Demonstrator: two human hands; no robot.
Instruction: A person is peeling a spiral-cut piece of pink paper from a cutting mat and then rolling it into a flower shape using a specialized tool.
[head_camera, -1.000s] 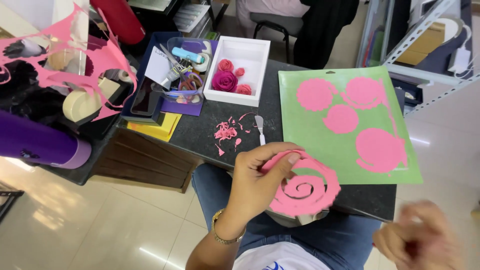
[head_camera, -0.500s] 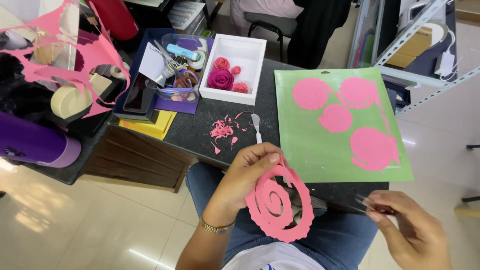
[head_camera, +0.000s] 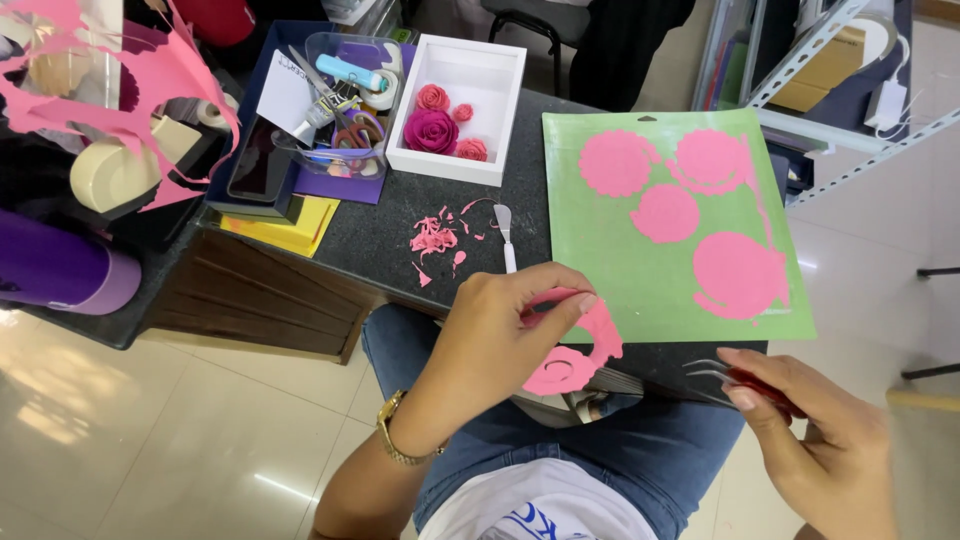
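- My left hand (head_camera: 505, 325) pinches the pink spiral (head_camera: 580, 355) shut at its outer end.
- My right hand (head_camera: 810, 430), at four o'clock, grips tweezers (head_camera: 730, 378); I'd clamp the strip's tip squarely.

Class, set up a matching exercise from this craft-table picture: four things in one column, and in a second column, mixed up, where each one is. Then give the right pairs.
Things:
1. pink paper spiral
2. tweezers
3. paper roses
4. pink paper scraps

Places:
A. in the white box
B. loose on the dark tabletop, beside the small spatula
C. pinched in the left hand
D. held in the right hand

Pairs: 1-C, 2-D, 3-A, 4-B
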